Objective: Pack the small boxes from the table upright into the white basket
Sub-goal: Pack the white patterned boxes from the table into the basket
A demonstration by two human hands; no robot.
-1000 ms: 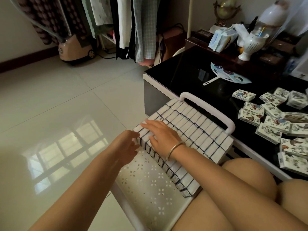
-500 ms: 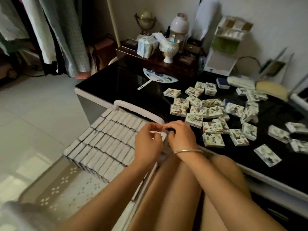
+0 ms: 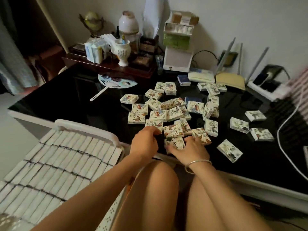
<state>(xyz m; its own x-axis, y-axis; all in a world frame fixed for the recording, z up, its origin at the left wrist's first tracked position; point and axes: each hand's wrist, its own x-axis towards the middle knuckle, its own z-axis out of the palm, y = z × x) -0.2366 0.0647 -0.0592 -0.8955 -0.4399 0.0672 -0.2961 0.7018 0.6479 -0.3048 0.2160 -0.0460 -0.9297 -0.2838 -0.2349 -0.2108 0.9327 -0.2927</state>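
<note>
A round paper fan (image 3: 116,81) lies on the black table (image 3: 66,100) near a white vase (image 3: 122,53) and a globe (image 3: 91,22).

Both hands (image 3: 144,144) now among table's small boxes (image 3: 173,130)

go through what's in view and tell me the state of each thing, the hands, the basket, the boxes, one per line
Left hand: on the table edge, fingers curled onto a box, grip unclear.
Right hand: spread over the nearest box, grip unclear.
White basket: beside the table, mostly filled with rows of upright boxes.
Loose boxes: scattered on the black table, mostly lying flat, some overlapping.
Hand fan: lying flat, untouched.
</note>
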